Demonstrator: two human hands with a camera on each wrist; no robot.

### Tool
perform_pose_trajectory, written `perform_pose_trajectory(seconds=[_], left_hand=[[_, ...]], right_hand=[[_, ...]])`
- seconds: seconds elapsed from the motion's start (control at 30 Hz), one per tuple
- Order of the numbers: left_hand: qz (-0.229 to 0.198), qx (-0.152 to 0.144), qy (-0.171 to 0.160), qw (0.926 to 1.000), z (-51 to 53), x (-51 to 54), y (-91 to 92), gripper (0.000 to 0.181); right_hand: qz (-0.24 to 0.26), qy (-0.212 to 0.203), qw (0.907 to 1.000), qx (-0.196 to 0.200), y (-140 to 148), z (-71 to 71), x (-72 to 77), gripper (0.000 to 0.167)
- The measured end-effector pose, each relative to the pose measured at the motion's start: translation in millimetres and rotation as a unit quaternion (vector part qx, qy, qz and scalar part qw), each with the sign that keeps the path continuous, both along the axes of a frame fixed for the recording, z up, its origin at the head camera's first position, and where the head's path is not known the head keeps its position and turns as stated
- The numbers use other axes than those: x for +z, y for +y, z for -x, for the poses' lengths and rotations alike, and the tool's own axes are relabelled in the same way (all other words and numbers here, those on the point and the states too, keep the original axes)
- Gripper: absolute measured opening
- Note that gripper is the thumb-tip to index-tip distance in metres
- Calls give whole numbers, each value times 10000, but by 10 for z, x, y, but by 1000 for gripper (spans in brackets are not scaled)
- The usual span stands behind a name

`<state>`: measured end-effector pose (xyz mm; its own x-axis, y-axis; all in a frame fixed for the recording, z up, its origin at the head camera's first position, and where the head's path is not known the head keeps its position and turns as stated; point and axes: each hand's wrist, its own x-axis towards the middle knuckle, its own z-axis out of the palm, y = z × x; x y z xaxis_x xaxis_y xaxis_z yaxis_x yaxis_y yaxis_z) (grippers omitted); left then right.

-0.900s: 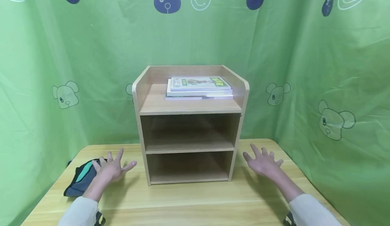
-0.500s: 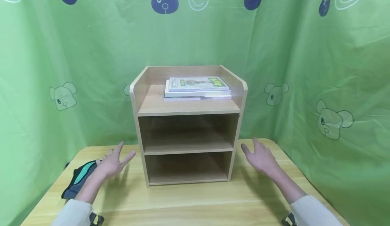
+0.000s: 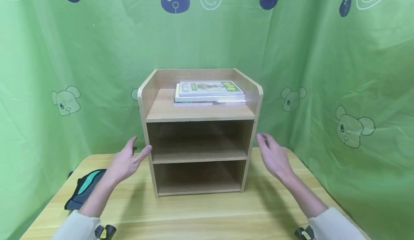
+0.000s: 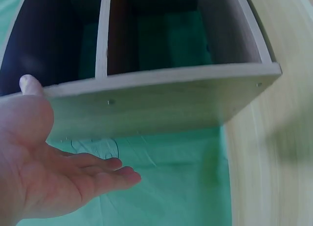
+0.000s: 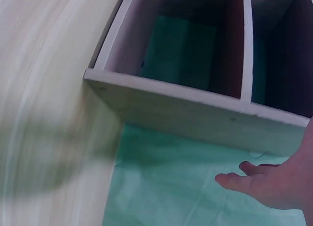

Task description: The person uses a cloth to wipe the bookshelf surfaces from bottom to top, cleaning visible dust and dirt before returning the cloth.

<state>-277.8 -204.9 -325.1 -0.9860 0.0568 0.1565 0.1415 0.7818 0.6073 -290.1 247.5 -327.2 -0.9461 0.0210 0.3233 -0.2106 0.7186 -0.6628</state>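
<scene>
A light wooden shelf unit (image 3: 199, 158) stands upright on the table, with a stack of books (image 3: 210, 93) on its top board. At its left side is the left hand (image 3: 124, 164), fingers extended and thumb by the front edge; the left wrist view shows this hand (image 4: 58, 172) beside the side panel (image 4: 146, 106). On the other side, the right hand (image 3: 275, 158) hovers near the right panel, its fingers fairly straight. In the right wrist view the right hand (image 5: 274, 184) is apart from the panel (image 5: 195, 116). Neither hand holds anything.
A dark fabric item with a teal stripe (image 3: 86, 188) lies on the table's left part, beside the left forearm. Green patterned curtain (image 3: 323, 89) surrounds the wooden table (image 3: 194, 215) at the back and sides.
Both hands have moved up and inward, closer to the shelf unit's sides. Their spread fingers have come nearer together. The shelf unit and books stand as before.
</scene>
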Motion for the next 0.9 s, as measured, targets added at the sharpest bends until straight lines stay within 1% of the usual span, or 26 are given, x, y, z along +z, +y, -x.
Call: perform_pose_trajectory(seconds=[0.1,0.2,0.37,0.47,0.53,0.63,0.77,0.9], left_hand=[[-39,5,49,10000,-19,-15,84,101],[-94,16,196,9998,-20,-54,147,96],[-262,-48,510,9983,-12,-152,224,71],[-336,-53,645,9973,-5,-193,257,55],[-343,-56,702,9969,0,-212,272,49],[-304,-57,730,9969,3,-230,286,47],[-267,-72,630,9976,-7,-225,293,46],[-207,-42,526,9984,-12,-212,301,44]], right_hand=[[-9,17,9999,119,-83,-36,34,80],[-17,-58,9998,207,-151,-39,33,81],[-59,-268,9994,208,-238,-31,-44,86],[-12,-487,9986,200,-274,-20,-81,85],[56,-609,9979,204,-291,-16,-96,81],[181,-696,9971,236,-298,-2,-118,71],[238,-704,9968,298,-304,25,-144,56],[268,-662,9968,349,-306,47,-175,47]])
